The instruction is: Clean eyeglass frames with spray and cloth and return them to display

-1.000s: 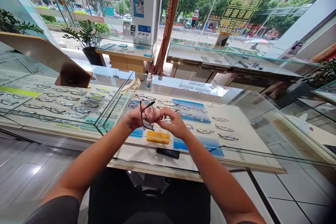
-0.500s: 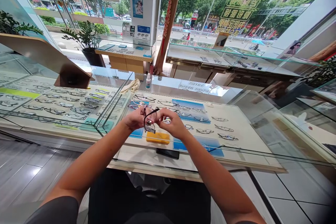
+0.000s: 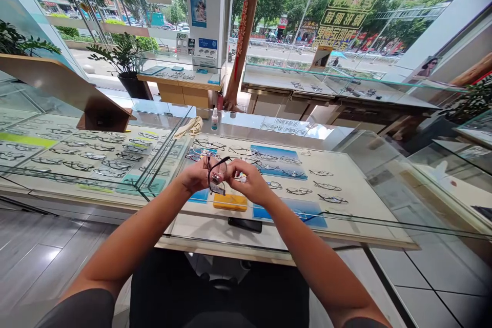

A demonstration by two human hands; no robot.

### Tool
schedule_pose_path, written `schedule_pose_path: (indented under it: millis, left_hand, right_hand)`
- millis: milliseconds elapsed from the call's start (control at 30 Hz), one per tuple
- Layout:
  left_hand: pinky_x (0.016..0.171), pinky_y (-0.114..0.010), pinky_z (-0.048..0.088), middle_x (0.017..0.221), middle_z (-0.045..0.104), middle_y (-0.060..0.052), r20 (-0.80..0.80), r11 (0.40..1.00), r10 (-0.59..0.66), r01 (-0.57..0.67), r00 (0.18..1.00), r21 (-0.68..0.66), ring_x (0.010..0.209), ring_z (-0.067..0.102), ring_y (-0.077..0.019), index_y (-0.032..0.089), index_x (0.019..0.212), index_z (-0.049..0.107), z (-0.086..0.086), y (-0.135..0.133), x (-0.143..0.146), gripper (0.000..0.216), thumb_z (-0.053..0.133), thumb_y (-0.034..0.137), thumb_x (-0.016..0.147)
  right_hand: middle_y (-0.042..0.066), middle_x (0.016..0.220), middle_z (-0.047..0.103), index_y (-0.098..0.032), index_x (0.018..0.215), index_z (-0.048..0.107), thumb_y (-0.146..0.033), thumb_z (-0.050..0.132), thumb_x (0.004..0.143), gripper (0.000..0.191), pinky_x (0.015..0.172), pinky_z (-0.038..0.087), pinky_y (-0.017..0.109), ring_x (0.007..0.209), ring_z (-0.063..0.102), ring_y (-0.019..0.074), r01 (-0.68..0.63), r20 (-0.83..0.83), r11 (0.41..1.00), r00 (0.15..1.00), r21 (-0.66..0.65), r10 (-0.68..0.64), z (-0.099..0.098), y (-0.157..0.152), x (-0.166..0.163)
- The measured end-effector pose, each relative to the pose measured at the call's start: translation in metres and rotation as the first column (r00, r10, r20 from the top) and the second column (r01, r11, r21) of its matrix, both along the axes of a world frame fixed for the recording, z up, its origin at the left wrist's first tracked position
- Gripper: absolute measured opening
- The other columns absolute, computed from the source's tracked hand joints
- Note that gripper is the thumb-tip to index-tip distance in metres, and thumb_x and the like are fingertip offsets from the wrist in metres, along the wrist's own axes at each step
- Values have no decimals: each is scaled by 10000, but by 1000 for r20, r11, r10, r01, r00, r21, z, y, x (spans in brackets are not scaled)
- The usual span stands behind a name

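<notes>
A pair of dark-framed eyeglasses (image 3: 217, 187) is up in front of me, above the glass counter, its temples open and one lens side tilted down. My left hand (image 3: 197, 173) grips the frame from the left, with fingers curled behind it. From the right, my right hand (image 3: 248, 177) pinches the glasses near the upper lens, thumb and forefinger bent together. A small pale tag or label hangs by the lower lens. My fingers hide part of the frame, and whether a cloth is between them I cannot make out.
Below my hands, the glass display case (image 3: 361, 184) holds rows of eyeglasses. A yellow case (image 3: 229, 202) and a black phone-like object (image 3: 245, 224) lie close to me. Farther back are a spray bottle (image 3: 214, 119) and a beige cloth (image 3: 189, 127). A wooden stand (image 3: 103, 110) is at left.
Both hands keep their hold on the eyeglasses, with only slight finger movement. The whole view has shifted a little.
</notes>
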State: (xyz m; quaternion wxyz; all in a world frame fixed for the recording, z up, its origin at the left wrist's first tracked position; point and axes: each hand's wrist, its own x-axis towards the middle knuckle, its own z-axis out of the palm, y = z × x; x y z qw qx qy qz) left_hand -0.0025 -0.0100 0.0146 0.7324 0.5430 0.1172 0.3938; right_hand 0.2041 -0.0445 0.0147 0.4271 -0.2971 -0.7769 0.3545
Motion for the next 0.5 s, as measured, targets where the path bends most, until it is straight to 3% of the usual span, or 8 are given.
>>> schedule_pose_path:
  millis: [67, 167, 300, 500]
  left_hand:
    - [673, -348, 446, 617, 557, -24, 31, 998, 43, -41, 999, -50, 647, 521, -155, 190, 533, 609, 1, 0, 1, 541, 1026, 533, 560]
    - [702, -333, 466, 709, 633, -41, 49, 983, 144, -137, 988, -123, 724, 581, -171, 188, 634, 689, 3, 2, 2, 448, 1026, 483, 622]
    - [779, -312, 484, 834, 726, -47, 48, 928, 330, -315, 943, -200, 802, 644, -161, 169, 752, 774, 4, 7, 5, 417, 1061, 427, 594]
    - [882, -310, 501, 884, 782, -38, -26, 849, 520, -520, 854, -97, 870, 663, -156, 197, 772, 841, 4, 6, 15, 372, 1066, 420, 577]
  right_hand:
    - [17, 896, 683, -240, 868, 678, -240, 715, 912, 58, 773, 461, 336, 829, 576, 180, 82, -43, 997, 996, 12, -81, -1, 1, 0]
    - [1, 825, 627, -241, 802, 606, -373, 796, 903, 252, 751, 457, 343, 770, 537, 173, 208, -137, 978, 968, -25, -209, -1, 1, 2]
    - [9, 784, 636, -237, 769, 645, -522, 862, 897, 381, 736, 466, 360, 742, 531, 179, 290, -204, 955, 933, -66, -297, 5, -1, 5]
    - [31, 842, 698, -247, 883, 744, -465, 801, 972, 243, 751, 502, 371, 772, 576, 192, 386, -254, 921, 897, 55, -361, 8, -10, 1]
